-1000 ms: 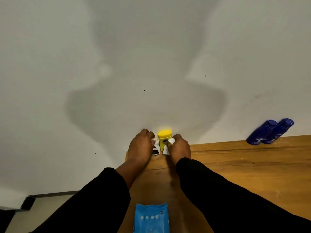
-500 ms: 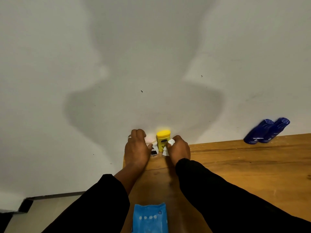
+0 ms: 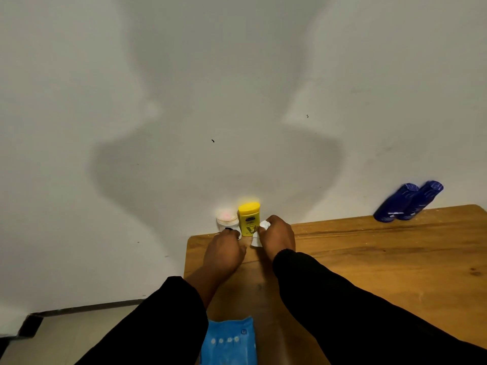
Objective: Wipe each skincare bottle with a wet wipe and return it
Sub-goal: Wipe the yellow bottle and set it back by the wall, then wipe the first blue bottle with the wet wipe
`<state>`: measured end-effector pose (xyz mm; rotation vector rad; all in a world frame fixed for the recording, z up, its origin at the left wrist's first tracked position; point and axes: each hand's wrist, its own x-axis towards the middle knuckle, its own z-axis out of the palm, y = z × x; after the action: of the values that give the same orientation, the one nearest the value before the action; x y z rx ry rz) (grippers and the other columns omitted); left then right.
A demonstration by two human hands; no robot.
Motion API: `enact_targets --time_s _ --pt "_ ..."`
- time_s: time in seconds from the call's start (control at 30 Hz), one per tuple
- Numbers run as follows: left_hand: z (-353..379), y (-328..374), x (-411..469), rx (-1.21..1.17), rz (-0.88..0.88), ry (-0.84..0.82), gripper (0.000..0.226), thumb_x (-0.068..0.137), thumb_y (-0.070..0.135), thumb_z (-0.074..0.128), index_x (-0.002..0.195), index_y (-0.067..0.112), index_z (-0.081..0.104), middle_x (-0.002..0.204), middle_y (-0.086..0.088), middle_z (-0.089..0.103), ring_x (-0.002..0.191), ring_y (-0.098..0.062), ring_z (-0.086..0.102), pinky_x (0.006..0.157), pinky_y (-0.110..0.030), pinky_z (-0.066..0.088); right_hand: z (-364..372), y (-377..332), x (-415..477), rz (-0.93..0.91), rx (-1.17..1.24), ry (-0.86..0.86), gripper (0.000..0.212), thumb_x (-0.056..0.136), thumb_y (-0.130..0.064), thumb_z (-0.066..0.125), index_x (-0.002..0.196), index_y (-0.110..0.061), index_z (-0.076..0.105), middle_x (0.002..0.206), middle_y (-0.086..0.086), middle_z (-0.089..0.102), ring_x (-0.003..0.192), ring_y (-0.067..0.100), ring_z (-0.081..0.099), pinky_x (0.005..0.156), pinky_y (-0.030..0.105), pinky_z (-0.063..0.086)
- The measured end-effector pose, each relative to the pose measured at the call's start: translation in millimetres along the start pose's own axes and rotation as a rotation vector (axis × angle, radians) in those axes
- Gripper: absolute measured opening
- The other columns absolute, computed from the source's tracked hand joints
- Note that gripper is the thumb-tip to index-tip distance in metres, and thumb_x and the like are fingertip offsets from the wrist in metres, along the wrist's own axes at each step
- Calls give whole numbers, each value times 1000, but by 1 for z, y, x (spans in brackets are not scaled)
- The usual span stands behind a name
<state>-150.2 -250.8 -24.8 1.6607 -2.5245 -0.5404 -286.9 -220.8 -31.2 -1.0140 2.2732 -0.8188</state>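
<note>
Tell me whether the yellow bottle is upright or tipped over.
Upright. The yellow bottle stands on its base by the wall, top up; the right hand holds a wipe beside it.

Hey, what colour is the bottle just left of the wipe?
Bright yellow, cap and body alike; the bottle shows in the head view.

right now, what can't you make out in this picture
All head view:
small white jar lower half, hidden by the left hand; its grip unclear
yellow plastic bottle label print, too small
blue wet-wipe pack, cut by the bottom edge
crumpled white wipe, mostly hidden inside the right hand
</note>
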Motion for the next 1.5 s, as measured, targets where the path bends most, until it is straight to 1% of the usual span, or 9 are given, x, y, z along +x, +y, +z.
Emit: enact_targets --time_s 0.33,0.6,0.7,0.8,0.9,1.0,1.23,1.33,1.5 --pt "-3 2 3 35 -4 -15 39 90 37 60 124 17 62 119 -3 65 104 -20 61 88 -30 51 -2 -1 2 -3 -3 -3 27 94 -34 60 113 -15 60 112 8 67 96 25 62 80 28 47" --pt "-8 19 -6 18 -49 -52 31 96 42 47 97 19 68 94 -3 69 81 -16 62 68 -28 49 -17 15 -6 28 159 -192 26 89 -22 60 105 -3 69 105 14 70 99 30 63 80 29 47" --pt "-10 41 -8 -129 -38 -103 49 97 56 37 99 18 68 95 -4 70 84 -19 63 72 -31 48 -37 28 -5 140 378 -262 19 86 -9 55 72 -5 67 79 14 66 86 33 63 78 36 50" --pt "-12 72 -4 -398 -68 -232 50 91 64 43 106 20 63 84 -5 74 75 -18 68 73 -33 51 -63 43 -2 186 521 -282 16 89 -10 56 78 -8 68 82 11 69 83 27 65 76 33 52" --pt "-12 112 0 -693 -179 -292 36 87 50 63 104 17 61 76 -15 73 55 -23 64 56 -32 53 -97 59 -2 217 656 -290 14 91 -12 58 83 -8 69 85 14 71 82 28 67 80 39 55" --pt "-10 158 -1 -743 -175 -243 11 91 17 61 96 9 67 73 -14 68 52 -23 61 59 -37 56 -138 81 0 219 694 -255 15 87 1 56 83 -7 67 91 17 71 85 31 67 82 41 57" --pt "7 238 5 -698 -71 -92 16 87 11 54 87 18 69 89 -3 71 81 -25 68 80 -40 58 -212 131 5 182 535 -215 5 88 -14 67 84 -12 66 99 16 72 98 33 68 91 47 55" --pt "18 275 6 -529 28 -26 22 93 16 52 113 18 62 105 -4 68 96 -22 64 82 -30 51 -243 149 5 138 394 -130 12 89 -15 64 78 -15 66 95 15 71 94 31 65 89 43 54" --pt "39 331 17 -78 358 -27 58 92 12 50 147 18 33 146 -9 42 122 -30 52 100 -39 46 -283 182 17 62 90 7 17 93 -19 59 100 -6 69 104 11 69 87 21 57 77 27 44"
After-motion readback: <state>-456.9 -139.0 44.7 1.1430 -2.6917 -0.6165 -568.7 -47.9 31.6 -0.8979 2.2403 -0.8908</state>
